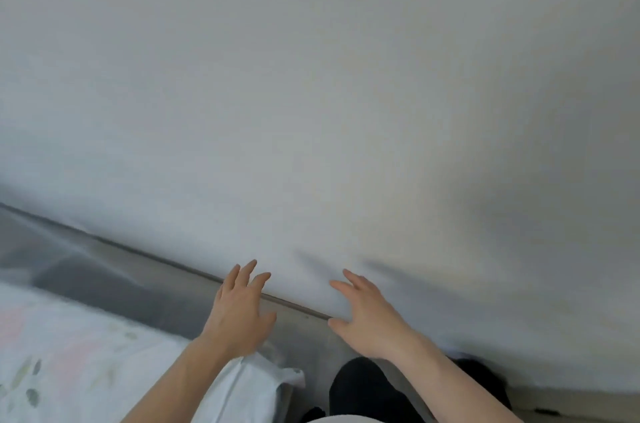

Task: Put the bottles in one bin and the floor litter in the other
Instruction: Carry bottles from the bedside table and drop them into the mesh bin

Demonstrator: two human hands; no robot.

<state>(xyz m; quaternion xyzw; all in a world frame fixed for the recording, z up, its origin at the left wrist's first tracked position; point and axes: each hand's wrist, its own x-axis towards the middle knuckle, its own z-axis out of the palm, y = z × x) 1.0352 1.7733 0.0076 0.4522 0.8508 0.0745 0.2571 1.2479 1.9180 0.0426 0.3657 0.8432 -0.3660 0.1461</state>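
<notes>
Bottles, bins and floor litter: whereabouts impossible to tell from this blurred view. Filling most of it, a pale grey-white wall (311, 76), meeting a grey strip of floor (104, 277) along a dark slanting line; at lower left, a white bed cover (86, 353) with faint pink and green print; at bottom centre, a black-clad leg (367, 391). Smallest, the left hand (239, 315) and right hand (367, 315), raised side by side before the foot of the wall with a gap between them, backs to the camera, fingers spread and loosely straight, gripping nothing.
</notes>
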